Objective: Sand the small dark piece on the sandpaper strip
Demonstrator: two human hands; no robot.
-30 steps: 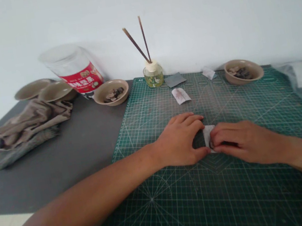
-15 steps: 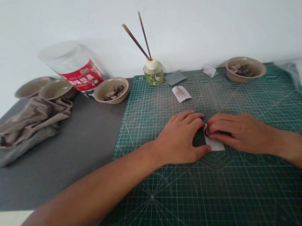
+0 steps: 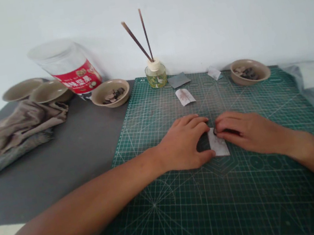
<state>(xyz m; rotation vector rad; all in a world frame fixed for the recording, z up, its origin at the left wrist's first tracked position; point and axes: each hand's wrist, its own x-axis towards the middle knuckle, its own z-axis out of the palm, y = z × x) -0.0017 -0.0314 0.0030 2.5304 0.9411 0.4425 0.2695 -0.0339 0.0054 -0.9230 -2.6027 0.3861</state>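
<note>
The fingers [image 3: 194, 120] of the left hand [image 3: 182, 145] curve down to the left edge of a small oblong of pale, speckled paper [image 3: 219, 145], with the thumb near its lower corner, while the fingers of the right hand [image 3: 250, 131] lie bunched over its top end. Both hands seem to press on it lightly, but I cannot tell from here whether either truly grips it. The paper lies between the hands on a green gridded cutting mat [image 3: 171, 210]. To my eye, the work in hand looks like folding or wrapping the paper around a small dark piece [image 3: 215, 132] just under the right fingertips, and another fold would call for lifting a free paper edge over it. That piece is mostly hidden, so its shape and material are hard to make out. A dark patch [image 3: 202, 143] under the left hand could be shadow or a dark sheet. Farther off, a beige bowl of dark and tan chips [image 3: 249, 72] sits on the mat, and another [image 3: 108, 94] stands on the dark grey bench [image 3: 51, 182].
</note>
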